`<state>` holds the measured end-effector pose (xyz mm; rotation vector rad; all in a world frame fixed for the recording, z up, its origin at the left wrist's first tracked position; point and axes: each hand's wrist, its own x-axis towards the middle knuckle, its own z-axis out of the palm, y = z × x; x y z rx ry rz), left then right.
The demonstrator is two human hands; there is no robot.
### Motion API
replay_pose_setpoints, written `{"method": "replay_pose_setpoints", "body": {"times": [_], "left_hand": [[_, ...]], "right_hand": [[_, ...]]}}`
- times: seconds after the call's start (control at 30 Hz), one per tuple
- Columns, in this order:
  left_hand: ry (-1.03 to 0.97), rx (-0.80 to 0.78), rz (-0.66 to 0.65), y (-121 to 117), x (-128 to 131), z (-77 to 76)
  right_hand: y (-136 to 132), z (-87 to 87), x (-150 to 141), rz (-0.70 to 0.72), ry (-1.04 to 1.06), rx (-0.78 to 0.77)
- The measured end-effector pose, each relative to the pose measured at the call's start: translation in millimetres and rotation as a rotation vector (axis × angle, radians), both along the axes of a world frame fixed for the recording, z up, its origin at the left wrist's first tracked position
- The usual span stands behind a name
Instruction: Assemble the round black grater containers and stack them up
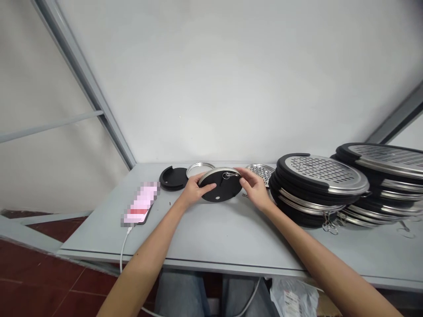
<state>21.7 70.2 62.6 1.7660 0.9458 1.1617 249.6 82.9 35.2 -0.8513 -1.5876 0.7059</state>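
Note:
A round black disc with a metal rim (224,187) is tilted up off the grey table (214,237), held between both my hands. My left hand (194,190) grips its left edge, thumb lying on the black face. My right hand (256,187) wraps its right edge, fingers near a small wire clip (230,175) at the top of the disc. Behind the disc lie a bare metal ring (199,168), a black notched disc (173,177) and a perforated metal plate (261,169).
Two leaning stacks of black-rimmed perforated discs (317,187) (383,180) fill the table's right side, wire clips hanging from them. A phone (141,206) with a white cable (124,246) lies at the left. A grey metal frame (89,88) and white wall stand behind.

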Motion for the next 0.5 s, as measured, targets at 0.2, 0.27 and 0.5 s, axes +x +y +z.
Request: {"method": "replay_pose_setpoints", "body": {"times": [0.2, 0.27, 0.5], "left_hand": [[0.065, 0.293, 0.135, -6.9, 2.3, -0.5], [0.153, 0.488, 0.165, -11.2, 3.1, -3.7], [0.474, 0.871, 0.265, -14.8, 0.3, -15.0]], "right_hand": [[-8.5, -1.0, 0.1, -0.06, -0.155, 0.204], [-12.9, 1.0, 1.0, -0.146, -0.202, 0.288], [-23.8, 9.0, 2.2, -0.151, -0.439, 0.523]]}}
